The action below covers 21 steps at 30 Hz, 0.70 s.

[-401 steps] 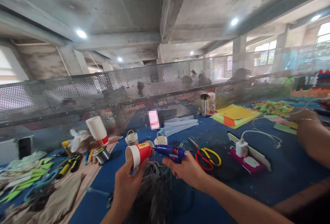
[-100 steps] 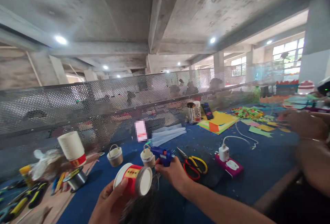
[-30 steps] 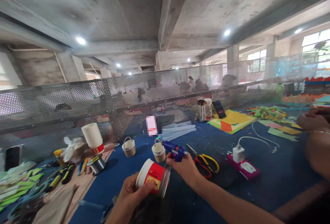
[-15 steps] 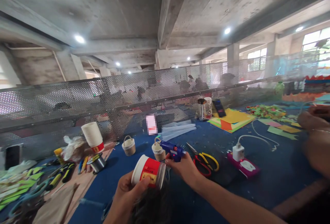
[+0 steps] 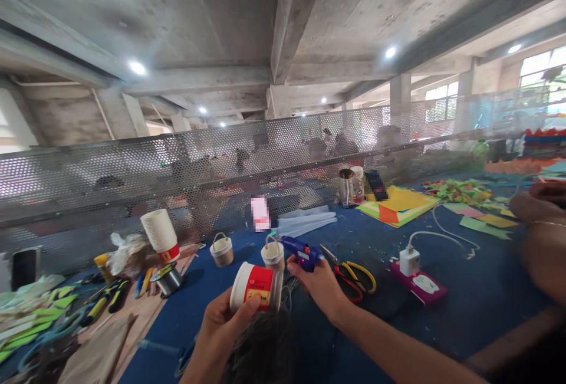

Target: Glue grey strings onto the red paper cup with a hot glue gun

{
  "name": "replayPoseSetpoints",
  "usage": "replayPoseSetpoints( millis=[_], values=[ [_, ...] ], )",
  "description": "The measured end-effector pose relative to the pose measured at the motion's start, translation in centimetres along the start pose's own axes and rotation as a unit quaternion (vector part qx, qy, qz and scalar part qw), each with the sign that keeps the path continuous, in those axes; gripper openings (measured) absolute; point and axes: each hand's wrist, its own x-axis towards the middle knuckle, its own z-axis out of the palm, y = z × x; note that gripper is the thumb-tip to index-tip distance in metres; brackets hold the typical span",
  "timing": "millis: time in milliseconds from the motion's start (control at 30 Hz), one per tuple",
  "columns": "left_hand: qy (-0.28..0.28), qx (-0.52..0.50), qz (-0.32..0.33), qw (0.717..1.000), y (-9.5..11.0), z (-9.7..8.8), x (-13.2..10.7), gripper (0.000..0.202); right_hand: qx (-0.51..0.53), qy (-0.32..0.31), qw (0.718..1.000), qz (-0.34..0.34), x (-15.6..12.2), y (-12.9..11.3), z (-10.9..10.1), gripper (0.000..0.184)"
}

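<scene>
Paper cup (image 5: 254,284) with a red band, seen from the head camera, lies tipped on its side in the left hand (image 5: 223,320), above the desk (image 5: 469,278) near its front edge. Its white end faces left; grey cord circles the other end, and a loose strand hangs just beside it. Left fingers and thumb are clamped on the cup; the right hand (image 5: 319,286) is wrapped around a blue glue gun (image 5: 305,254), and the two hands are apart.

The step in hand looks like fixing cord round the cup with glue. The nozzle points left, away from the cup, over a small bucket (image 5: 273,257); whether it touches the handle I cannot tell. Another pass would call for a steady cup, with the nozzle brought down to the cord and kept off the fingers.

Room is tight behind the cup, where that bucket and a second bucket (image 5: 221,254) stand toward the rear edge by the mesh screen (image 5: 221,160). Right of the gun, scissors (image 5: 374,284) lie close to the wrist. More room shows toward the desk's right front corner, past the purple power strip (image 5: 424,285), though a co-worker's hand (image 5: 539,202) works near the right edge.
</scene>
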Motion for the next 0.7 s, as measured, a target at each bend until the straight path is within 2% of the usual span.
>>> replayPoseSetpoints(
  millis=[133, 267, 500, 700],
  values=[
    [-0.006, 0.035, 0.016, 0.999, 0.1, 0.1, 0.1, 0.033, 0.014, -0.014, 1.000, -0.023, -0.1, -0.4, 0.0, 0.029],
    [-0.007, 0.058, 0.020, 0.998, -0.3, 0.0, 0.4, 0.033, 0.025, -0.050, 0.998, -0.002, -0.8, -1.1, 0.6, 0.027],
    [-0.047, 0.083, 0.038, 0.995, -2.0, -0.3, 1.6, 0.036, 0.015, -0.042, 0.999, 0.017, -0.8, -1.1, 0.5, 0.019],
    [-0.021, 0.076, 0.049, 0.996, -2.9, -0.3, 2.3, 0.056, -0.024, -0.031, 0.999, -0.019, -1.3, -0.6, 1.1, 0.015]
  ],
)
